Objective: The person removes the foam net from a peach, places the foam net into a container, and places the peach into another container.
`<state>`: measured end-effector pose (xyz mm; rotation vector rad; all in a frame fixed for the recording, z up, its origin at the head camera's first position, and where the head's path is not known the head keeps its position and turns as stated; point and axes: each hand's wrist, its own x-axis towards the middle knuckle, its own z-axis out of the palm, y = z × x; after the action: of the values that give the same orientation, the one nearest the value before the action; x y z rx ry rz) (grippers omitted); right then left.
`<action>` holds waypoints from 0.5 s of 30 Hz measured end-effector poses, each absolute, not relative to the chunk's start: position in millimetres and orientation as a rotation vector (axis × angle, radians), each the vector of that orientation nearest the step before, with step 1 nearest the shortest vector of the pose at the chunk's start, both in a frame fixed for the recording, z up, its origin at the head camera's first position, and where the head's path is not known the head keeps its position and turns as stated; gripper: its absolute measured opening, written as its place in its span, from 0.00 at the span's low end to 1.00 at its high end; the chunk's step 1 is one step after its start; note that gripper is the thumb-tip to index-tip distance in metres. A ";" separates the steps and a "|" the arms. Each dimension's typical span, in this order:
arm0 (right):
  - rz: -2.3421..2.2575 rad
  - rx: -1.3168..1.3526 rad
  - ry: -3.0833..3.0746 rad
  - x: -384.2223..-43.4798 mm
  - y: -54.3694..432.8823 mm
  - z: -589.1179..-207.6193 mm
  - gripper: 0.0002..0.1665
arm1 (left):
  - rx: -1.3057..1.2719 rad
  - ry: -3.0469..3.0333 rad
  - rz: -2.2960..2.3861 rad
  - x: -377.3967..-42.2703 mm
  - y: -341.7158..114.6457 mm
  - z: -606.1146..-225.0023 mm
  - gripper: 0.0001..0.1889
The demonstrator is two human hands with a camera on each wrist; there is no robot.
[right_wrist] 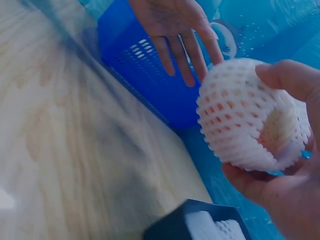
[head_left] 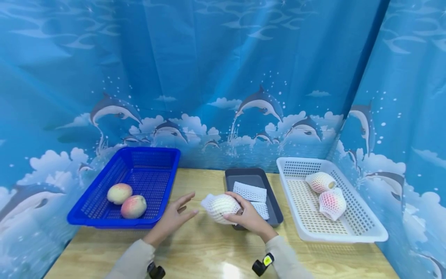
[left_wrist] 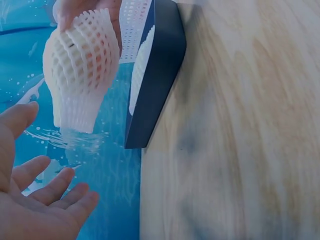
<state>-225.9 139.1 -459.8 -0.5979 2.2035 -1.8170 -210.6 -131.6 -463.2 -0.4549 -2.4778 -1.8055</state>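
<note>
Gripping netted peach [head_left: 220, 209] w/ R hand [head_left: 250, 217], nothing in spread L hand [head_left: 175, 215]; might drop to tbl [head_left: 205, 244] left of tray [head_left: 276, 211] if pinched too lightly.

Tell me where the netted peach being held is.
In the head view, the netted peach is in the right hand, below the middle of the picture, between the left hand and the dark tray.

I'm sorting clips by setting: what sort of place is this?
Likely a makeshift fruit-packing spot, perhaps staged: a dolphin-print curtain hangs behind the wooden table, a blue basket holds bare peaches, and the right hand grips a net-wrapped peach.
</note>
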 end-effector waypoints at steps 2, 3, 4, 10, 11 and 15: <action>-1.811 -0.633 2.160 -227.3 144.0 -454.5 0.42 | -0.455 -2.470 -1.807 -211.3 -130.7 -461.0 0.33; -1.814 -0.646 2.132 -227.9 146.2 -452.0 0.42 | -0.455 -2.467 -1.801 -211.6 -130.0 -459.9 0.32; -1.820 -0.652 2.097 -228.4 148.4 -449.6 0.42 | -0.461 -2.469 -1.781 -212.1 -129.2 -459.1 0.32; -1.828 -0.697 1.979 -228.3 159.0 -437.8 0.41 | -0.448 -2.477 -1.779 -217.3 -125.4 -454.2 0.29; -1.826 -0.708 1.971 -228.0 160.2 -436.7 0.41 | -0.442 -2.472 -1.806 -218.3 -125.0 -452.9 0.29; -1.833 -0.725 1.933 -226.5 162.8 -433.9 0.42 | -0.469 -2.429 -1.872 -221.6 -123.0 -447.9 0.26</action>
<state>-226.5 162.8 -433.9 -0.7252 1.9331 -1.8326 -221.6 -123.0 -447.9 -0.4689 -2.4291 -1.8723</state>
